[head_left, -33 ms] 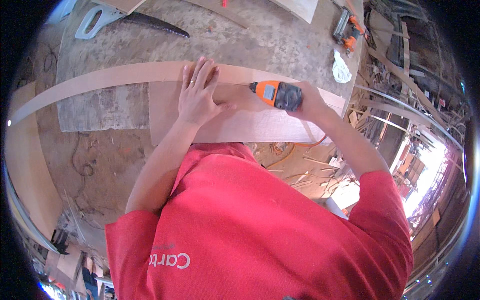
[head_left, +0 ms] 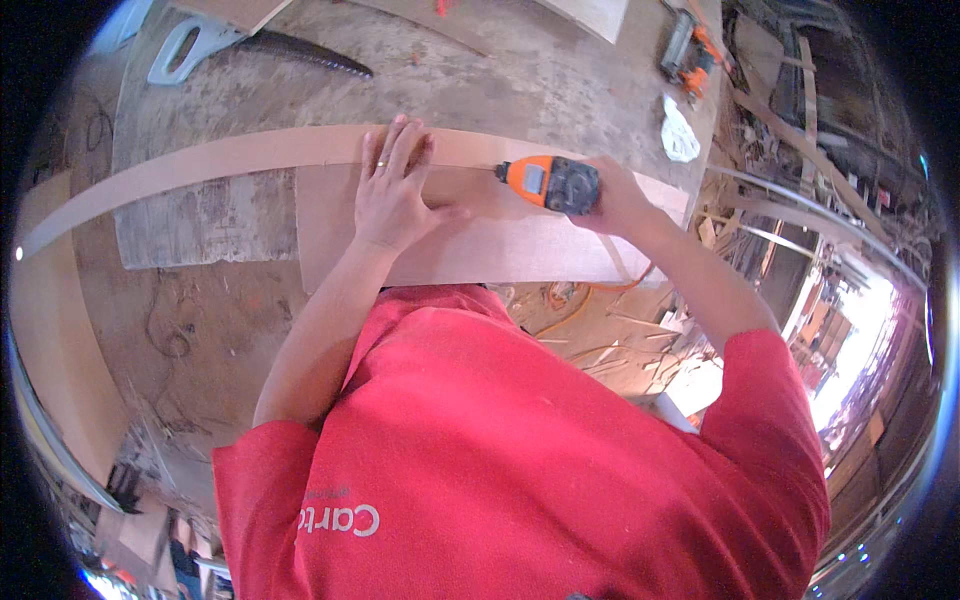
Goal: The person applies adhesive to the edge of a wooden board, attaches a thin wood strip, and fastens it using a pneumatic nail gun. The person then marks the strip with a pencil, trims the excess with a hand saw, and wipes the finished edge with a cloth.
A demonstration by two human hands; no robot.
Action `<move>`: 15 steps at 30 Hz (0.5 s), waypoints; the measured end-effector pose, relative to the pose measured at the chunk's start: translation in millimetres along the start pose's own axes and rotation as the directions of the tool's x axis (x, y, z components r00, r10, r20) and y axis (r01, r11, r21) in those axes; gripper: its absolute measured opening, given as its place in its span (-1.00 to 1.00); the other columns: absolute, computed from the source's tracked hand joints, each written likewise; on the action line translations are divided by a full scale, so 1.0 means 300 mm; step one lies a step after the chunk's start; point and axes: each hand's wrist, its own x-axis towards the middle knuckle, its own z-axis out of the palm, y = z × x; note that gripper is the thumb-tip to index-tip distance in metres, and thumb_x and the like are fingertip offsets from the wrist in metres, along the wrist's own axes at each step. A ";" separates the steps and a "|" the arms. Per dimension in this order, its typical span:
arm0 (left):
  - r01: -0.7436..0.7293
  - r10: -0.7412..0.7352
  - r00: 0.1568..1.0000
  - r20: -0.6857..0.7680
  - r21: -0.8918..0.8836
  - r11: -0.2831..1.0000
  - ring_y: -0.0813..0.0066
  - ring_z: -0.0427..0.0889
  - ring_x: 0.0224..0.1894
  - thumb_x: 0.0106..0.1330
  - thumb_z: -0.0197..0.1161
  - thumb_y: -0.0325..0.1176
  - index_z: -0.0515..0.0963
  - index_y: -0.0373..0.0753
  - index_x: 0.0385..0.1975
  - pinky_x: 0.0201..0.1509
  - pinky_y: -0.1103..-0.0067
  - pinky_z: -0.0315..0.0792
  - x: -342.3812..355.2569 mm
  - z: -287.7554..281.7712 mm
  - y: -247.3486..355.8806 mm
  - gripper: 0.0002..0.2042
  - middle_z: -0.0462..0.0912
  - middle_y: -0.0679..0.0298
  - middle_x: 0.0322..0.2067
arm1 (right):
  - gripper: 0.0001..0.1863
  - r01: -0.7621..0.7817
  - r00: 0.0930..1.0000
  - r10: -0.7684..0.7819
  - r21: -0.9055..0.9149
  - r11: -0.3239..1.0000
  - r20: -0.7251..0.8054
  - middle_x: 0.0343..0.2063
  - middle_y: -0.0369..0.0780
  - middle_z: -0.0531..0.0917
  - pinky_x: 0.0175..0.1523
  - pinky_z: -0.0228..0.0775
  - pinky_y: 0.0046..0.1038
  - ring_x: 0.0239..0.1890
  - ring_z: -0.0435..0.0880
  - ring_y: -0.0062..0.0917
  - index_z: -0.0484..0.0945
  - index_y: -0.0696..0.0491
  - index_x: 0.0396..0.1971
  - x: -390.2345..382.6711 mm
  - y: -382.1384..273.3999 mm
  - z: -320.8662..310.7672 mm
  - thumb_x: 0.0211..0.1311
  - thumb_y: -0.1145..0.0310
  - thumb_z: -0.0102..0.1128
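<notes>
My left hand [head_left: 395,190] lies flat, fingers spread, with its fingertips over a long pale wooden strip [head_left: 250,150] and its palm on a wide thin board [head_left: 460,255]. The strip runs along the board's far edge and reaches well past it on the left. My right hand [head_left: 615,200] is closed round an orange-and-black nail gun [head_left: 540,182], whose black nose points left at the seam between strip and board. Its handle is mostly hidden under the tool's head and my fingers. An orange hose [head_left: 625,286] shows below that hand.
A handsaw [head_left: 250,45] with a white handle lies at the worktable's [head_left: 430,90] far left. Another orange tool [head_left: 690,60] and a crumpled white bag [head_left: 679,130] are at the far right. Wood scraps [head_left: 640,330] and cords litter the floor.
</notes>
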 end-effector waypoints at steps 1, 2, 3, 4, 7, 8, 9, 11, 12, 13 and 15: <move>0.003 -0.003 1.000 0.012 0.001 1.000 0.20 0.02 0.62 -0.17 0.52 0.39 0.47 -0.27 0.35 0.66 0.03 -0.16 -0.012 -0.008 -0.001 0.10 0.24 0.17 0.50 | -0.60 0.001 0.999 -0.001 -0.021 1.000 -0.032 -0.34 -0.07 0.75 -0.11 0.58 -0.18 -0.24 0.71 -0.05 0.68 0.00 -0.21 -0.022 0.010 0.033 -0.18 0.38 0.50; -0.007 0.007 1.000 0.007 0.005 1.000 0.23 -0.01 0.63 -0.17 0.53 0.38 0.46 -0.27 0.37 0.67 0.02 -0.17 0.006 -0.017 0.011 0.11 0.22 0.18 0.50 | -0.60 0.002 0.997 -0.006 -0.052 0.999 -0.081 -0.32 -0.05 0.75 -0.07 0.58 -0.14 -0.20 0.71 -0.02 0.68 0.00 -0.20 -0.030 0.016 0.061 -0.16 0.34 0.50; -0.018 0.018 1.000 0.005 0.010 1.000 0.21 -0.01 0.63 -0.17 0.53 0.38 0.44 -0.27 0.38 0.66 0.01 -0.18 0.027 -0.023 0.016 0.11 0.21 0.17 0.51 | -0.60 0.019 0.989 -0.033 -0.094 0.995 -0.146 -0.30 -0.03 0.75 -0.04 0.59 -0.10 -0.17 0.71 0.00 0.67 0.00 -0.20 0.001 0.017 0.055 -0.15 0.31 0.51; -0.031 0.031 0.999 0.006 0.012 0.999 0.18 -0.02 0.63 -0.16 0.52 0.39 0.43 -0.28 0.39 0.66 0.00 -0.19 0.028 -0.026 0.030 0.12 0.21 0.16 0.51 | -0.52 -0.099 0.994 0.095 -0.064 0.993 -0.056 -0.22 -0.02 0.76 0.05 0.58 -0.12 -0.10 0.72 0.00 0.68 -0.01 -0.08 -0.001 0.019 0.033 -0.08 0.23 0.54; -0.055 0.055 0.999 0.002 0.045 0.998 0.12 -0.02 0.63 -0.12 0.50 0.41 0.39 -0.29 0.41 0.65 -0.03 -0.20 -0.002 -0.025 -0.007 0.13 0.18 0.12 0.53 | -0.48 -0.164 0.980 0.182 0.203 0.965 -0.074 -0.17 -0.05 0.76 0.08 0.55 -0.25 -0.11 0.72 -0.14 0.67 0.06 -0.02 -0.051 -0.121 -0.046 0.05 0.14 0.56; -0.070 0.070 0.997 -0.012 0.043 0.997 0.10 -0.03 0.63 -0.10 0.49 0.41 0.38 -0.30 0.42 0.64 -0.04 -0.21 0.007 -0.023 -0.010 0.13 0.16 0.11 0.54 | -0.47 -0.229 0.969 0.243 0.189 0.955 -0.051 -0.14 -0.05 0.77 0.13 0.54 -0.26 -0.08 0.74 -0.22 0.66 0.10 0.02 -0.092 -0.147 -0.055 0.12 0.09 0.53; -0.071 0.071 0.997 0.003 0.055 0.996 0.09 -0.04 0.64 -0.08 0.48 0.41 0.36 -0.30 0.43 0.64 -0.05 -0.22 0.013 -0.027 -0.009 0.13 0.15 0.09 0.55 | -0.47 -0.249 0.956 0.279 0.245 0.937 -0.096 -0.17 -0.06 0.77 0.11 0.54 -0.27 -0.11 0.73 -0.26 0.66 0.11 0.02 -0.149 -0.137 -0.038 0.13 0.10 0.52; -0.093 0.091 0.995 0.032 0.063 0.994 0.08 -0.07 0.64 -0.05 0.46 0.41 0.33 -0.31 0.45 0.64 -0.07 -0.25 0.014 -0.033 0.007 0.14 0.11 0.05 0.56 | -0.47 -0.291 0.909 0.373 0.356 0.888 -0.188 -0.22 -0.10 0.77 0.07 0.54 -0.29 -0.16 0.71 -0.36 0.65 0.15 0.01 -0.290 -0.097 0.025 0.16 0.11 0.51; -0.102 0.100 0.994 0.034 0.061 0.993 0.07 -0.08 0.65 -0.03 0.45 0.41 0.32 -0.31 0.46 0.64 -0.08 -0.26 0.016 -0.032 0.014 0.13 0.09 0.04 0.56 | -0.50 -0.337 0.868 0.449 0.412 0.847 -0.213 -0.25 -0.14 0.75 0.03 0.53 -0.31 -0.18 0.69 -0.42 0.64 0.16 0.01 -0.362 -0.084 0.068 0.18 0.14 0.49; -0.099 0.097 0.995 0.026 0.066 0.993 0.06 -0.10 0.65 0.00 0.44 0.41 0.30 -0.32 0.47 0.64 -0.08 -0.28 0.005 -0.034 0.009 0.13 0.07 0.02 0.57 | -0.53 -0.364 0.830 0.507 0.461 0.809 -0.234 -0.29 -0.18 0.74 0.00 0.53 -0.33 -0.21 0.66 -0.48 0.63 0.17 0.00 -0.416 -0.059 0.114 0.21 0.17 0.47; -0.136 0.134 0.991 0.025 0.058 0.989 0.05 -0.13 0.65 0.03 0.43 0.40 0.27 -0.31 0.49 0.64 -0.10 -0.31 -0.008 -0.031 0.027 0.12 0.03 0.00 0.58 | -0.55 -0.440 0.726 0.650 0.575 0.690 -0.225 -0.29 -0.18 0.74 0.00 0.52 -0.35 -0.20 0.66 -0.52 0.61 0.18 0.04 -0.551 -0.071 0.187 0.24 0.24 0.41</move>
